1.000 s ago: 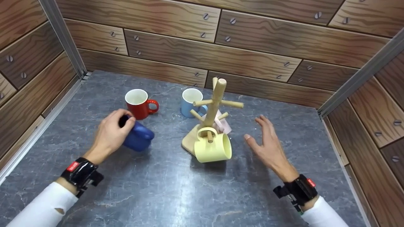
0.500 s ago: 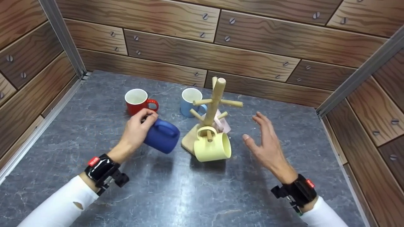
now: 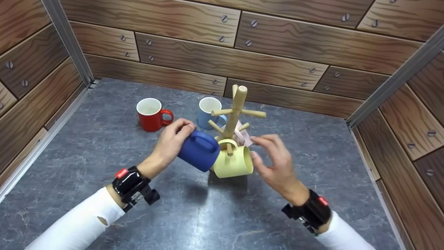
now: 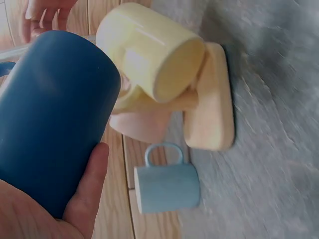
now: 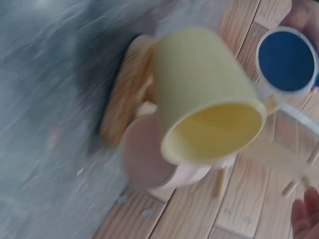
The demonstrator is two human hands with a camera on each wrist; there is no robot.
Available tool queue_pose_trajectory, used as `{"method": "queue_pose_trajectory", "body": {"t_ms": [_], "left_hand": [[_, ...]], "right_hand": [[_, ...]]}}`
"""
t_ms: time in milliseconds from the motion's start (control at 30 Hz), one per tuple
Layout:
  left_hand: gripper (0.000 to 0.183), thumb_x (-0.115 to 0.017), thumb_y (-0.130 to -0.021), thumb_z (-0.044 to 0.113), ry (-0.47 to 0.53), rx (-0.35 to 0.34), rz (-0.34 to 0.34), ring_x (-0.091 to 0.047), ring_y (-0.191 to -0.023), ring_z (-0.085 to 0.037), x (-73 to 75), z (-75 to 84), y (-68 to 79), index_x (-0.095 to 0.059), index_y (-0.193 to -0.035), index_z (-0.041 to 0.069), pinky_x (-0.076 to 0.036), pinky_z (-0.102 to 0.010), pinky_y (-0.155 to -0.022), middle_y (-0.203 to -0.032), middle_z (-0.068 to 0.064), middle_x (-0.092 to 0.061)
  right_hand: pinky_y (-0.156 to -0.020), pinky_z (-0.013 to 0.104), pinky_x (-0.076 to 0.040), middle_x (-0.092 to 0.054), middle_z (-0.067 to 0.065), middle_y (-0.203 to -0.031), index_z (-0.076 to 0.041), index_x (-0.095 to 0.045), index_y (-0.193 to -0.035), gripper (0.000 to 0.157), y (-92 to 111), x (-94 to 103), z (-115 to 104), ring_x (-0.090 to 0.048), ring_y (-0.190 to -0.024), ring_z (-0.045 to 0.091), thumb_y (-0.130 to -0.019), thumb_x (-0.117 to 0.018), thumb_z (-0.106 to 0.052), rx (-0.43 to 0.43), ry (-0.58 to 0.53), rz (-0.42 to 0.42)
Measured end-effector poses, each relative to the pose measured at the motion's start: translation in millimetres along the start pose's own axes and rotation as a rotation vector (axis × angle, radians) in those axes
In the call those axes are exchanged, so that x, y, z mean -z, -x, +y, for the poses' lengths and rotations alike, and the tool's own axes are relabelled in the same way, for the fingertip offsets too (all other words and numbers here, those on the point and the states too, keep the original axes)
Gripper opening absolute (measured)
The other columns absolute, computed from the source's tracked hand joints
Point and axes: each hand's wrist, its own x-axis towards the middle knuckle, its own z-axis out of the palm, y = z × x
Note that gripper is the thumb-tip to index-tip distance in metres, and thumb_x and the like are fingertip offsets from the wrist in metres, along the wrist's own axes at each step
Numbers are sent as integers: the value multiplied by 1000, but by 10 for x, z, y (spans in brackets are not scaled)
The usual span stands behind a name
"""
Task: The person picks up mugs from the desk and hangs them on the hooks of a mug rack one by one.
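Observation:
My left hand (image 3: 169, 143) grips a dark blue mug (image 3: 197, 152) near its rim. The mug is tilted in the air, its handle facing up, and it overlaps the left side of the wooden mug tree (image 3: 231, 125) in the head view. On a low front peg hangs a yellow mug (image 3: 230, 166) by its handle, lying sideways. Just right of the yellow mug's mouth is my right hand (image 3: 277, 166), fingers bent loosely and nothing held; the right wrist view shows its fingertips (image 5: 305, 214) apart from that mug. Behind, a pink mug (image 5: 144, 154) hangs partly hidden.
A light blue mug (image 3: 206, 118) stands upright behind the tree's left side. Further left stands a red mug (image 3: 150, 119), its handle pointing right. Several upper pegs (image 3: 255, 113) stick out bare. Wood-patterned walls (image 3: 277, 59) enclose the grey table (image 3: 138, 229).
The left hand has carried the blue mug rightward from beside the red mug to the tree, turning its handle upward. The right hand has moved left toward the yellow mug.

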Motion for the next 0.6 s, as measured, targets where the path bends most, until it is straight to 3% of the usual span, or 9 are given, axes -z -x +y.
{"method": "queue_pose_trajectory", "body": {"t_ms": [133, 333, 600], "left_hand": [[27, -55, -101, 27, 13, 5, -12, -61, -106, -24, -60, 54, -15, -72, -107, 8, -43, -39, -97, -110, -7, -71], [28, -54, -101, 26, 38, 7, -36, -61, -105, -25, -124, 86, -35, -72, -107, 5, -43, -39, -96, -109, -7, -71], [29, -54, -102, 32, 6, 25, -70, -61, -106, -26, -104, 112, -59, -72, -107, 10, -44, -42, -96, -110, -7, -70]], "right_hand": [[-93, 28, -55, -66, 13, -108, 2, -70, -120, 30, -105, -129, -107, -68, -96, 25, -92, -66, -10, 48, -55, -22], [-88, 26, -57, -69, 12, -110, 1, -71, -123, 28, -244, -252, -207, -69, -94, 22, -101, -67, -17, 44, -102, -65], [-71, 25, -58, -71, 6, -95, -2, -75, -112, 23, -336, -351, -271, -67, -80, 14, -90, -80, -6, 8, -100, -141]]}}
